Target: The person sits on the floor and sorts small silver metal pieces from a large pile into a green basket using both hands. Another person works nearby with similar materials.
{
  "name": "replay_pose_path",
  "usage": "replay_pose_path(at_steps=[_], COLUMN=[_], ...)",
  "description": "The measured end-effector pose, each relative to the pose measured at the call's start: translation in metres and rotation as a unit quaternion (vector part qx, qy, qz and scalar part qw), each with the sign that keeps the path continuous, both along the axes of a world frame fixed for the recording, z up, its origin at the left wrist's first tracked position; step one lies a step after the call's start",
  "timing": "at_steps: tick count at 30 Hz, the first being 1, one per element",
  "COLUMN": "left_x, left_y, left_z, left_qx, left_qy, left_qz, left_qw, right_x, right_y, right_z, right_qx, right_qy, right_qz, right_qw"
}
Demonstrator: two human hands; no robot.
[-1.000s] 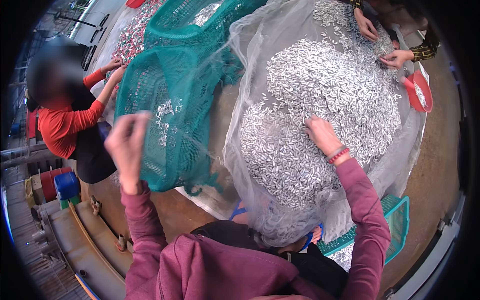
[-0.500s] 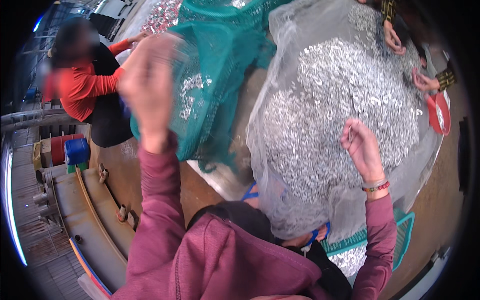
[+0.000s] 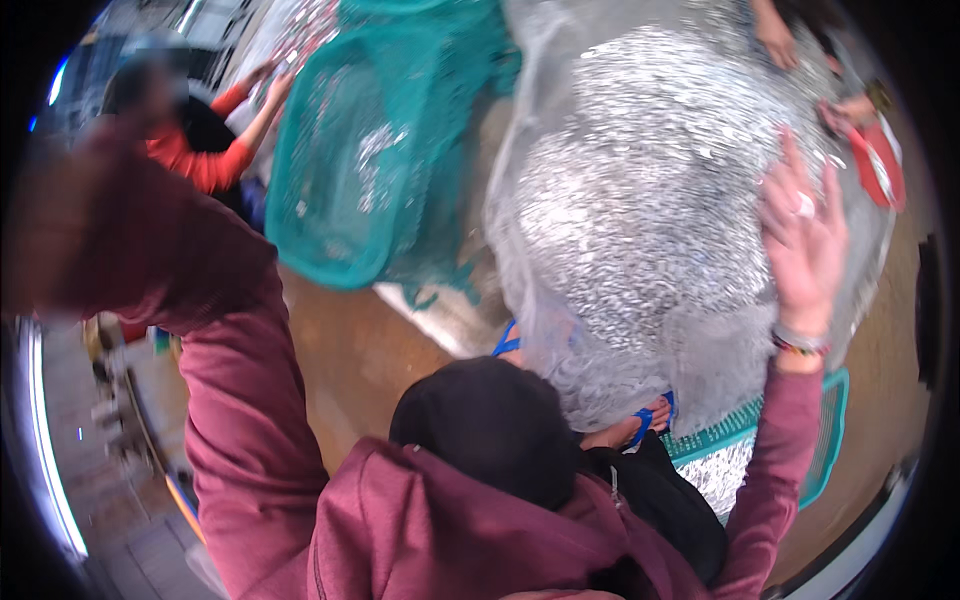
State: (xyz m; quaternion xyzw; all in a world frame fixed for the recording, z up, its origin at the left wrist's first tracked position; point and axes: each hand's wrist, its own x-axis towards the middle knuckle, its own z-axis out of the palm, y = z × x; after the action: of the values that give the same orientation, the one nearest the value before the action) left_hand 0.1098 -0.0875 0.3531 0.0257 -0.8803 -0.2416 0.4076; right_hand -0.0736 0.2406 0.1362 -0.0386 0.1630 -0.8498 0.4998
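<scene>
My right hand (image 3: 803,245) is raised over the right side of a big heap of small silvery metal pieces (image 3: 640,190), its fingers stretched and apart. A small pale piece (image 3: 805,206) shows against those fingers; whether it is gripped or just lies there I cannot make out. My left hand (image 3: 50,235) is lifted at the far left edge, close to the camera and smeared by motion, so its fingers cannot be read. The heap rests on a translucent plastic sheet (image 3: 515,200). Left of it stands a green plastic basket (image 3: 345,262) with a few silvery pieces inside.
A person in an orange top (image 3: 195,155) sits at the far left, hands at another heap. At the upper right, another person's hands (image 3: 775,38) reach to the pile beside a red bowl (image 3: 880,165). A green crate (image 3: 828,425) holding silvery pieces stands by my right forearm.
My left hand has swung left and toward the camera, from above the green basket. My right hand has moved right and its curled fingers have stretched out.
</scene>
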Motion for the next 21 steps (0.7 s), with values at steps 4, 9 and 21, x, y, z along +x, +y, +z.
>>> replay_pose_path(at_steps=[4, 9, 21], left_x=[-0.107, -0.158, -0.223], left_y=[0.086, 0.221, 0.217], left_z=[-0.062, -0.168, -0.27], left_qx=[-0.068, -0.301, 0.043], left_qy=[-0.204, -0.114, -0.325], left_qz=[-0.165, -0.452, -0.431], left_qw=[0.963, 0.832, 0.84], right_x=[0.034, 0.025, -0.012], right_y=[0.008, 0.044, 0.135], right_z=[0.001, -0.033, -0.13], right_qx=[-0.07, -0.203, 0.102], right_qy=[-0.102, -0.106, -0.119], right_qz=[0.006, -0.06, -0.177], right_qw=[0.992, 0.972, 0.972])
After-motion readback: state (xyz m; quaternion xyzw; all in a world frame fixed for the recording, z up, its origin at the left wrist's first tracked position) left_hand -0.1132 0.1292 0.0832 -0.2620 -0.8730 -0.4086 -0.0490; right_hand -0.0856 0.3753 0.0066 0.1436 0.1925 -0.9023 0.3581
